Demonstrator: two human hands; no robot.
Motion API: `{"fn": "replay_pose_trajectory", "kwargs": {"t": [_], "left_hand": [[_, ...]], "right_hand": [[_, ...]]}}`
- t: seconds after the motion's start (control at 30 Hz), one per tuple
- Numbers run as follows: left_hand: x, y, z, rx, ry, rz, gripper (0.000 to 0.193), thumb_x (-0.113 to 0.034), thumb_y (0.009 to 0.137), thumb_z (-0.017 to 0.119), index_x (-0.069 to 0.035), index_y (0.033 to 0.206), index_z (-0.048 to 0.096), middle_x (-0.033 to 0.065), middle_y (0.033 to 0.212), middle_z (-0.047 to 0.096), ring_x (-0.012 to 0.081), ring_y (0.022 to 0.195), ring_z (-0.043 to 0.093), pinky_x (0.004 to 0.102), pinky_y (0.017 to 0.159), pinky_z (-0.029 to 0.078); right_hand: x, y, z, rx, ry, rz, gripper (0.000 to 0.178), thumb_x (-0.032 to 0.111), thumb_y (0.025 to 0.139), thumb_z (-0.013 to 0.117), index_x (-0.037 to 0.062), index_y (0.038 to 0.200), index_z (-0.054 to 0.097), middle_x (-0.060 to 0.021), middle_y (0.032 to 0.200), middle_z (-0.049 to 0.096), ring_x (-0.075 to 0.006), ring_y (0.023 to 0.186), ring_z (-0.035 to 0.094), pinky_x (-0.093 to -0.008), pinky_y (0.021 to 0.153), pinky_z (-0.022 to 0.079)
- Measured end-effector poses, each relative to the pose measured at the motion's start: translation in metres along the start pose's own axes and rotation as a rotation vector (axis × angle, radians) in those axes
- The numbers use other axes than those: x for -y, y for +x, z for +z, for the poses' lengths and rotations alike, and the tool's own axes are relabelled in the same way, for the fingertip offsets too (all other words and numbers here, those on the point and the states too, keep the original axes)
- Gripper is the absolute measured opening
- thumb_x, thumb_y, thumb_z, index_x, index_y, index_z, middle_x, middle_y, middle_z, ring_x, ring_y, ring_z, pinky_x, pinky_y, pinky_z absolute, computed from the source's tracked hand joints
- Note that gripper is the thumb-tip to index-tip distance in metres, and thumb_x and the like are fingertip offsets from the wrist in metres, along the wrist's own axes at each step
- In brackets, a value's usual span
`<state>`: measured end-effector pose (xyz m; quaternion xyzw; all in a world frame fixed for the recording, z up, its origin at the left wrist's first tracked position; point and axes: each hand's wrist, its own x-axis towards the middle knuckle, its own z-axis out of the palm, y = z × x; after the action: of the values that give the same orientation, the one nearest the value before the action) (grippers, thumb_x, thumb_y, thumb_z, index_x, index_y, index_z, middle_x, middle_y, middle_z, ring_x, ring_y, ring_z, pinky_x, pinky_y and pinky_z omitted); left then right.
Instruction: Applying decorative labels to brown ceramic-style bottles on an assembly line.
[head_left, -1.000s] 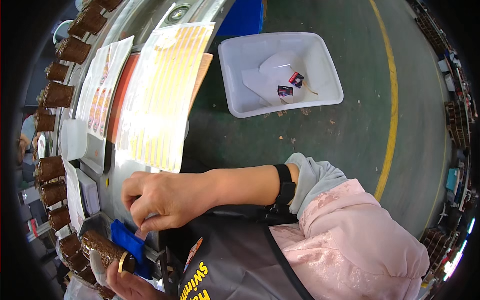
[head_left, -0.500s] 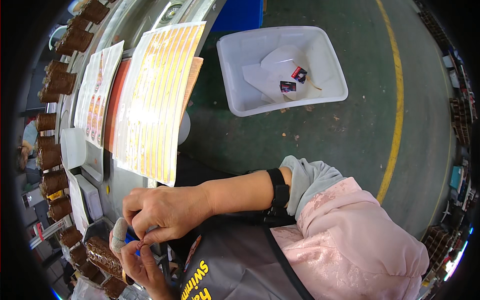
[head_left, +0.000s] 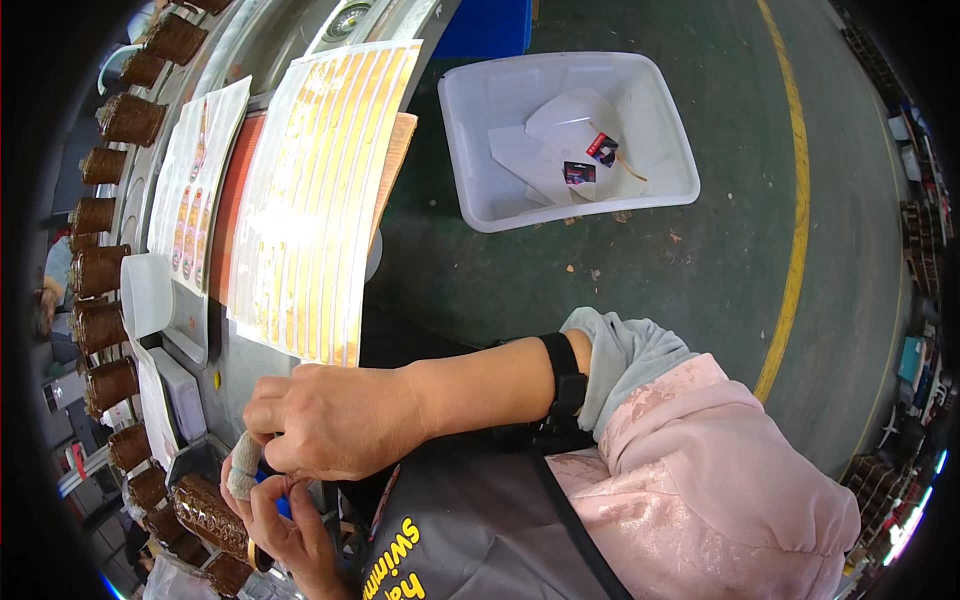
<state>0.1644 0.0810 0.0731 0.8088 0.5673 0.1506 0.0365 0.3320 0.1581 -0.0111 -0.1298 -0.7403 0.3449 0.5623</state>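
We've 1 brown-filled jar (head_left: 208,512) lying on its side at lower L, in a grey holder (head_left: 200,455), just beside our L hand (head_left: 285,530); its long axis runs on a slant, base end up & L, lid end down & R twd us. L hand's fingers are bent, thumb & forefinger close tog.; tips partly hidden, so we can't tell if they pinch anything, nor if the hand touches the jar. 1 pale finger cover (head_left: 243,468) on that hand. R hand (head_left: 335,420) is right above it, fingers curled in, tips hidden: can't tell how far open or what it has. 1 black wristband (head_left: 567,375) on R wrist. Bit of 1 blue thing (head_left: 284,507) shows btwn the hands. Farther out, on the grey table (head_left: 240,385): 1 white box (head_left: 178,390), 1 white tub (head_left: 146,293), 1 stack of yellow-striped sheets (head_left: 310,220) (no. of sheets unclear), label sheets (head_left: 205,130) L of it. Along far L, a row of brown-filled jars (head_left: 101,270), at least 10. On the green floor (head_left: 500,285): 1 white bin (head_left: 575,215) w/ 2 small dark & red cards (head_left: 579,173) inside.
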Motion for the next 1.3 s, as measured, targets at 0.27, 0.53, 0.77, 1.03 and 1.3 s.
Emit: {"fn": "replay_pose_trajectory", "kwargs": {"t": [0.27,0.53,0.77,1.03,1.3], "left_hand": [[0.007,-0.004,0.001,0.037,-0.079,-0.084,0.006,-0.005,0.082,0.057,0.000,0.082,0.055,0.0299,0.119,0.052,0.0421,0.116,0.047,0.0486,0.099,0.035],[0.013,-0.012,0.003,-0.019,-0.150,-0.143,0.008,-0.008,0.086,0.056,0.000,0.083,0.054,0.0303,0.119,0.053,0.0409,0.116,0.047,0.0478,0.098,0.036],[0.013,-0.011,0.001,-0.001,-0.076,-0.050,0.009,-0.005,0.088,0.054,0.003,0.084,0.053,0.0230,0.111,0.053,0.0309,0.107,0.050,0.0377,0.092,0.039],[0.019,-0.017,0.002,0.017,-0.160,-0.183,0.008,-0.008,0.085,0.057,0.000,0.085,0.056,0.0281,0.113,0.055,0.0417,0.116,0.047,0.0477,0.098,0.034],[0.017,-0.018,0.003,0.018,-0.212,-0.220,0.008,-0.007,0.085,0.057,0.001,0.085,0.056,0.0277,0.115,0.054,0.0399,0.115,0.047,0.0457,0.097,0.035]], "right_hand": [[-0.001,-0.001,0.000,0.021,-0.065,0.005,0.015,0.017,0.076,0.065,0.0029,0.073,0.060,-0.0096,0.088,0.055,-0.0273,0.089,0.055,-0.0377,0.064,0.047],[-0.001,-0.001,-0.004,0.088,-0.123,0.039,0.015,0.016,0.074,0.067,0.0028,0.076,0.061,-0.0098,0.088,0.055,-0.0283,0.089,0.055,-0.0382,0.065,0.048],[0.000,-0.001,0.003,0.125,-0.060,-0.016,0.018,0.019,0.074,0.069,0.0023,0.075,0.061,-0.0090,0.088,0.056,-0.0270,0.089,0.056,-0.0369,0.065,0.050],[-0.005,-0.001,0.007,0.098,-0.118,-0.004,0.020,0.021,0.073,0.070,0.0039,0.073,0.061,-0.0079,0.087,0.056,-0.0248,0.089,0.056,-0.0354,0.060,0.049],[-0.003,-0.001,0.005,0.107,-0.107,0.020,0.019,0.021,0.074,0.070,0.0043,0.073,0.060,-0.0077,0.087,0.055,-0.0246,0.089,0.055,-0.0359,0.060,0.048]]}}
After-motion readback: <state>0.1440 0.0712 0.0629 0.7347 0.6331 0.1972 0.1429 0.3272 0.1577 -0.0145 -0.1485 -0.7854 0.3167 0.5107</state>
